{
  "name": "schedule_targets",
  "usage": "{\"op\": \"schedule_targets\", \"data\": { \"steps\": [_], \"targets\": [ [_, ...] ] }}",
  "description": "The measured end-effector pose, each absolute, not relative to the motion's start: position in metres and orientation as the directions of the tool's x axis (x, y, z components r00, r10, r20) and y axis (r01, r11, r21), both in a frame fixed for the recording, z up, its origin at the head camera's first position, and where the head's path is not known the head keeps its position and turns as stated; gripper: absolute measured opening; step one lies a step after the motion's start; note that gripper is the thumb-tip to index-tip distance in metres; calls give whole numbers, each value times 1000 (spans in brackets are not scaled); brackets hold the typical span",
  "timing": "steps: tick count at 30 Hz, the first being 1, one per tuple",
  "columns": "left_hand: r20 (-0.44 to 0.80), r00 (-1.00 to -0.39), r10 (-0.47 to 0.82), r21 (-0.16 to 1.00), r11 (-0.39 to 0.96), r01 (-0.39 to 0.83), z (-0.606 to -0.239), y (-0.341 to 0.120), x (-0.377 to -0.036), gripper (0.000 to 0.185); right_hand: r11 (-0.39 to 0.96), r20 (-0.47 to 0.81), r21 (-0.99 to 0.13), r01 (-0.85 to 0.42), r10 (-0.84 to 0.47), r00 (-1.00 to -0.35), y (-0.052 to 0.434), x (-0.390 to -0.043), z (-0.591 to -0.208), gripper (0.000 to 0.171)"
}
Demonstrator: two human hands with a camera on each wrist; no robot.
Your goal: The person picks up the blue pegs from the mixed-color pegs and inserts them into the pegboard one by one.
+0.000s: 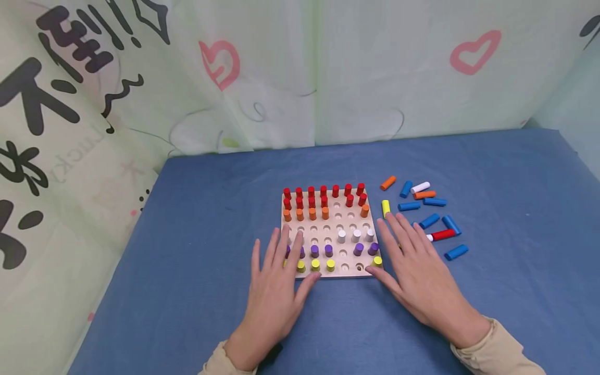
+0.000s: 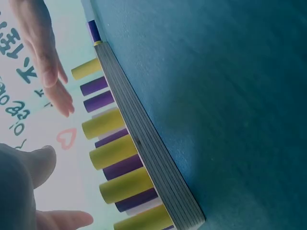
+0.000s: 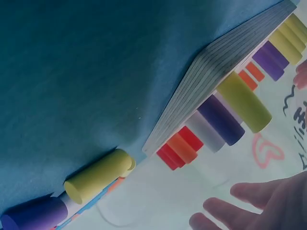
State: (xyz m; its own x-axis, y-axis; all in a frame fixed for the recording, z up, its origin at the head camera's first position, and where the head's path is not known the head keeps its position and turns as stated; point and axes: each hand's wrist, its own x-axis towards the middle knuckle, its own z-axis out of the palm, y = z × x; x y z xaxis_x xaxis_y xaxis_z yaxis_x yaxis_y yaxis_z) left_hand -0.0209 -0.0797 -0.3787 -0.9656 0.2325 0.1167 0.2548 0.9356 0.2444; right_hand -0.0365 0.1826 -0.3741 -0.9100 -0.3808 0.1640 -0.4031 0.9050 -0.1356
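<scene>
A square wooden peg board (image 1: 349, 221) lies on the blue cloth. It holds red pegs (image 1: 323, 191) and orange ones at the back, white pegs (image 1: 356, 235) in the middle, and purple and yellow pegs (image 1: 330, 265) along the front; several holes are bare. My left hand (image 1: 276, 276) is flat with its fingers spread over the board's front left corner. My right hand (image 1: 410, 263) lies flat beside the board's right edge, its thumb at the front right corner. Neither hand holds anything. The left wrist view shows the board's edge (image 2: 144, 148) and yellow pegs (image 2: 112, 152).
Loose pegs lie right of the board: a yellow one (image 1: 385, 208), blue ones (image 1: 429, 221), orange (image 1: 387, 183), white (image 1: 420, 187) and red (image 1: 442, 235). In the right wrist view a yellow peg (image 3: 98, 175) lies by the board's corner (image 3: 211, 81). Printed curtains enclose the table.
</scene>
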Motion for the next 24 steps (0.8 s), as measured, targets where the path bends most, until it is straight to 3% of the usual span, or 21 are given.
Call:
{"op": "schedule_targets", "data": {
  "steps": [24],
  "targets": [
    [198,-971,130,453,867,208,-372,-92,-32,69,890,245,-154,-429,-387,-889,190,-47,-369,81]
  ]
}}
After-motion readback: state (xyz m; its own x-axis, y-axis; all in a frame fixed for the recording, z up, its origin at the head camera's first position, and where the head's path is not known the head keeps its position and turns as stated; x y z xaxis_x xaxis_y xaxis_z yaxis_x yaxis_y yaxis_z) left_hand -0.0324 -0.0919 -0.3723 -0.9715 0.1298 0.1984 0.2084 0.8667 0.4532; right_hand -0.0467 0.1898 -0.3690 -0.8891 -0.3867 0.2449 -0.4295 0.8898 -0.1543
